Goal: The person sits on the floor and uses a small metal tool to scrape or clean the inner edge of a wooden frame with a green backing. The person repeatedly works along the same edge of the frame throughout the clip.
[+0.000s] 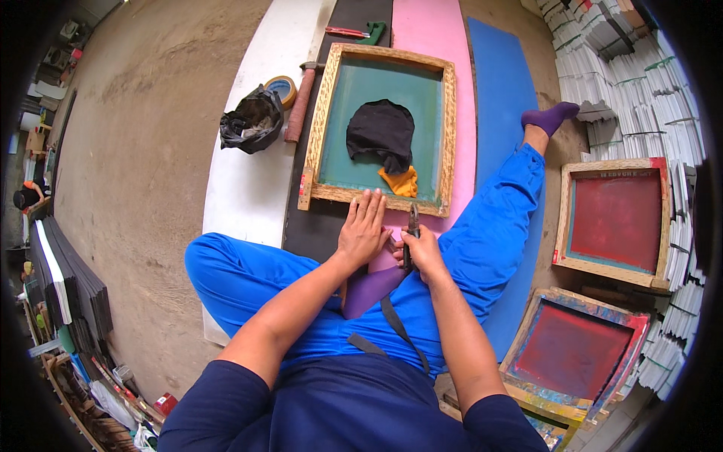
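Note:
A wooden screen-printing frame [325,113] with green mesh lies flat in front of me. My left hand [364,230] rests with straight fingers on its near edge, fingertips on the wood. Closed round dark-handled pliers [410,239] is my right hand [424,252]; the jaws point up at the frame's near bar, close to its right corner. Whether they touch the wood, I cannot tell. On the mesh lie a black cloth [380,134] and, partly under it, a yellow-orange cloth [399,181].
Left of the frame are a hammer [300,105] with a wrapped handle, a tape roll [282,90] and a black plastic bag [252,120]. Two red-meshed frames [565,215] [527,320] stand at right, by stacked white paper [640,98]. A person [30,196] is far left.

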Demonstrator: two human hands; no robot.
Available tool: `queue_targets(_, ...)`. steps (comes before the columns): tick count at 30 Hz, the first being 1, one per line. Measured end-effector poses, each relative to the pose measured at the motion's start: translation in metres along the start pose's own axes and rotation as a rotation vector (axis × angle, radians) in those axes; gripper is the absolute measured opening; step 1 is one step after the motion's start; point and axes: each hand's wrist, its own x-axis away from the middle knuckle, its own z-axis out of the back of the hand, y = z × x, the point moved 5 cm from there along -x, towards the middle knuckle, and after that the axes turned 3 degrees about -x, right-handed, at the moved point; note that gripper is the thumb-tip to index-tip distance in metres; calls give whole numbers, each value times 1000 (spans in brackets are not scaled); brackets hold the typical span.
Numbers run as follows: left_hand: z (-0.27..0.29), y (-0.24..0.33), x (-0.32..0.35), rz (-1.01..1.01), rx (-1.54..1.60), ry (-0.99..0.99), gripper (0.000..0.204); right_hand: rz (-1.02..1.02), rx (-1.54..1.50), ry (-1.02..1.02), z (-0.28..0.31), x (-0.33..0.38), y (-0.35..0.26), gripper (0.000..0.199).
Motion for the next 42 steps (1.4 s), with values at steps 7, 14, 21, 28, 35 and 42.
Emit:
queue_targets(7,1,-3,-1,5,28,26,86,115,447,-35,22,-26,-29,23)
queue_targets(14,8,-12,6,15,34,39,79,56,647,-101,6,-28,-39,36)
queue_targets(21,6,-14,5,-11,28,83,79,103,913,-169,-3,-43,-54,26)
queue_targets(28,7,-15,6,-15,53,72,81,26,881,-147,-10,-42,-63,26)
queue_targets(35,10,-18,9,-12,86,72,80,-14,1039,-172,-13,-45,-68,29)
queue_targets(42,8,-19,10,-9,117,86,79,-168,1078,-174,-24,-44,-83,26)
